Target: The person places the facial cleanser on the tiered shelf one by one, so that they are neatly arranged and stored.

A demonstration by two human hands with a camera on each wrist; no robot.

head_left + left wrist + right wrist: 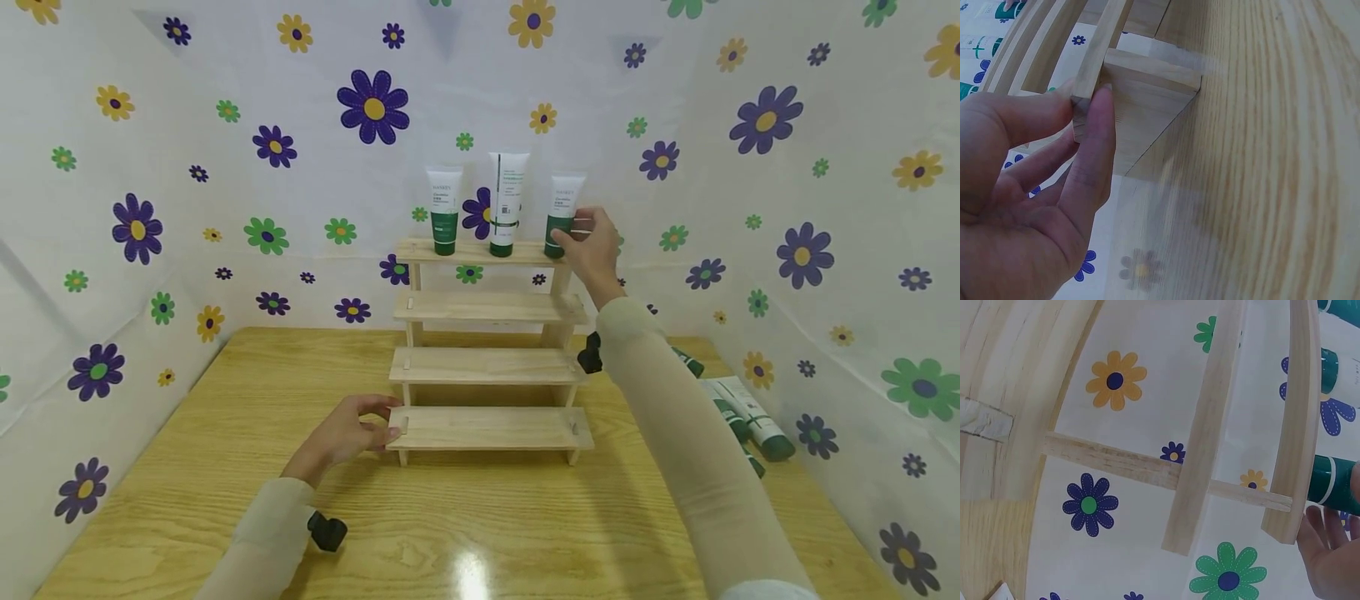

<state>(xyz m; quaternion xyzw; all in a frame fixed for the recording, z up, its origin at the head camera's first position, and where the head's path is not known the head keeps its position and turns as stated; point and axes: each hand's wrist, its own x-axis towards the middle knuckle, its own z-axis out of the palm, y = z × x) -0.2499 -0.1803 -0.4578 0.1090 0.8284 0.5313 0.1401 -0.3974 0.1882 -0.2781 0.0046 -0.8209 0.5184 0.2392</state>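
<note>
A pale wooden stepped rack (487, 427) stands on the table, its bottom board's left end pinched between thumb and fingers of my left hand (351, 429). The left wrist view shows that board end (1090, 81) between the fingertips. Up on the top shelf, my right hand (596, 250) grips the lower green part of a white-and-green squeeze tube (558, 225), which stands upright at the shelf's right end. To its left stand a taller white tube (507, 196) and a smaller white-and-green tube (445, 208). In the right wrist view, the gripped tube's green cap (1322, 481) meets the shelf edge.
Several more tubes (750, 417) lie on the table at the right, partly behind my right forearm. The wooden table (480, 517) is bordered at the back and sides by a white flower-print cloth (465, 75). The rack's three lower shelves are bare.
</note>
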